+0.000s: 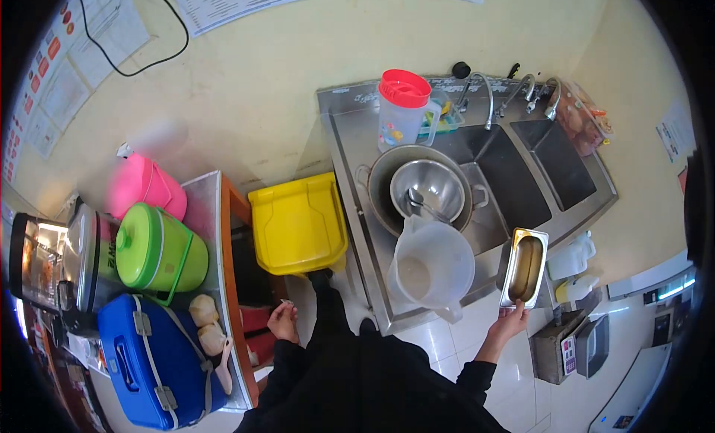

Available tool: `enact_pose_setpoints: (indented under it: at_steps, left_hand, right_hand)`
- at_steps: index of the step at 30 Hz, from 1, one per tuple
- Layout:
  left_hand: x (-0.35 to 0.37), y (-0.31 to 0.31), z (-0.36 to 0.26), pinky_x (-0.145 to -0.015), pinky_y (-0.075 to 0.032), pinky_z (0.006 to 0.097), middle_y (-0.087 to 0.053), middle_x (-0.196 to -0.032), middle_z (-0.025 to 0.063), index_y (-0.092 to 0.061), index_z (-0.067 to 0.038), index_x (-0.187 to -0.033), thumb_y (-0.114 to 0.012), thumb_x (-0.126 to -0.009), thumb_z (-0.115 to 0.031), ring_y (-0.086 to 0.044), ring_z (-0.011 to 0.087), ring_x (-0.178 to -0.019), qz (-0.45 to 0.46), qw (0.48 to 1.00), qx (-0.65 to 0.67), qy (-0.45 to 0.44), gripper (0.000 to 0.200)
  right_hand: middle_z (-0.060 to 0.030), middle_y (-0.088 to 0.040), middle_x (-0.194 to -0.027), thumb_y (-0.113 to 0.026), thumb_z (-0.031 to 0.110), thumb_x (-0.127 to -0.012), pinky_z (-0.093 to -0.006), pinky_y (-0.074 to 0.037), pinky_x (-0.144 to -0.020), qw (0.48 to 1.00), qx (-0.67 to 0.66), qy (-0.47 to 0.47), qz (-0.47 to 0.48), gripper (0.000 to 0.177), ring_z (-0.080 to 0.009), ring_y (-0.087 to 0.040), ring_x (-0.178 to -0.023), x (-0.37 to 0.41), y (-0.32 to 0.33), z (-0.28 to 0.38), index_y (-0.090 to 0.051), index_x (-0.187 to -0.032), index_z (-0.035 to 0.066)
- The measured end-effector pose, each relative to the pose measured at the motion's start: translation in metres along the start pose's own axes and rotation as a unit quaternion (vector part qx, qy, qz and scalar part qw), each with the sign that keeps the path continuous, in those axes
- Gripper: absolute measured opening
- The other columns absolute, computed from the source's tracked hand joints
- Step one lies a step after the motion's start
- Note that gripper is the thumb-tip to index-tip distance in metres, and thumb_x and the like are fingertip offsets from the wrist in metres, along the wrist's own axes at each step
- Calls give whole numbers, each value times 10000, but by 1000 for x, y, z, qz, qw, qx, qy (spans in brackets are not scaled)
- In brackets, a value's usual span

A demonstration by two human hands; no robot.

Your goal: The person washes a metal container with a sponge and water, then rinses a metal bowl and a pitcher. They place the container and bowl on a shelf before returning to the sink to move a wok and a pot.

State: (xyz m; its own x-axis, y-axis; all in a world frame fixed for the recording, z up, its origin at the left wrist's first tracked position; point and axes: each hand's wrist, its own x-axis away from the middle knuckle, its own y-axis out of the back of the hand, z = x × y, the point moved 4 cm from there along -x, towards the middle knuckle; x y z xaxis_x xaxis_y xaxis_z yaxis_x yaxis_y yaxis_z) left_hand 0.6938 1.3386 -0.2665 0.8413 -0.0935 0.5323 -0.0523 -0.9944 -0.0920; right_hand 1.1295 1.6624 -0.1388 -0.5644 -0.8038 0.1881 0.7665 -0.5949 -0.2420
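Observation:
My right hand [509, 327] grips the near end of a small rectangular steel pan [541, 265], held tilted beside the sink's front edge. Its hollow faces me and looks brownish inside. My left hand [283, 323] hangs low by the orange table leg, its fingers pinched together; a tiny pale bit shows at the fingertips, too small to name. Between my hands, on the steel counter [346, 146], stand a clear plastic jug [454, 258] and a large pot [382, 172]. A steel bowl [436, 178] with a spoon-like utensil sits in the pot.
A yellow lidded bin [298, 224] stands left of the sink unit. Two sink basins [510, 183] lie under the taps, near a red-lidded pitcher [402, 120]. Coolers, one green [164, 250] and one blue [149, 366], crowd the left table. Bottles [572, 256] stand at right.

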Motion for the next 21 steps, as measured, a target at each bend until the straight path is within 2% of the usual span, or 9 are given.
enact_pose_setpoints:
  at_steps: [1,4,7,11,15,18,20,21]
  left_hand:
    - [-9,-5,6,-622,-488,226,-654,-932,52,-582,-48,-1021,-599,-849,-82,-627,130,-757,3,1000,-10,10,176]
    - [-28,-19,15,-606,-497,225,-641,-858,57,-587,-36,-951,-610,-832,-29,-615,127,-704,33,999,26,32,121]
    - [-48,-26,40,-616,-507,235,-643,-851,62,-593,-37,-938,-611,-829,-30,-620,137,-714,61,993,61,77,111]
    - [-59,-46,60,-588,-501,244,-616,-797,67,-585,-35,-942,-569,-835,-57,-615,165,-710,53,981,37,185,110]
    - [-114,-58,99,-576,-499,239,-606,-759,51,-591,-71,-914,-598,-802,-83,-604,162,-683,45,956,105,270,112]
    - [-156,-81,90,-575,-506,259,-593,-748,52,-590,-73,-930,-589,-827,-88,-584,162,-637,111,955,154,228,104]
    - [-210,-89,97,-612,-524,314,-631,-845,88,-591,-60,-975,-592,-826,-112,-617,217,-715,162,938,232,202,157]
    - [-229,-88,87,-646,-525,337,-638,-898,120,-592,-46,-986,-606,-817,-129,-626,250,-761,215,918,268,198,190]
  right_hand:
    - [-41,-581,-908,-566,125,-815,-268,-443,-635,1000,-1,-3,3,191,-148,-571,-783,-3,0,-2,-514,-985,54]
    - [-42,-585,-908,-562,135,-820,-266,-437,-640,1000,-15,1,8,197,-144,-570,-787,-7,-5,-3,-518,-996,58]
    - [-52,-592,-924,-556,148,-830,-260,-434,-640,1000,-13,7,-1,192,-144,-574,-788,-7,-7,-1,-526,-999,62]
    - [-35,-587,-886,-564,146,-824,-255,-431,-631,1000,-2,15,-7,155,-135,-569,-774,-5,-15,7,-528,-955,71]
    - [-17,-574,-844,-571,142,-818,-245,-429,-603,1000,2,20,-15,116,-126,-566,-734,-1,-16,18,-525,-906,82]
    - [-14,-570,-828,-570,138,-821,-240,-423,-569,999,5,35,-21,102,-119,-557,-693,-1,-13,25,-521,-892,83]
    - [-15,-569,-819,-567,136,-824,-240,-422,-556,999,10,37,-25,103,-117,-550,-678,-5,-7,25,-519,-895,80]
    - [-15,-569,-815,-566,135,-825,-239,-421,-550,999,11,39,-28,103,-116,-547,-670,-7,-4,26,-517,-897,79]
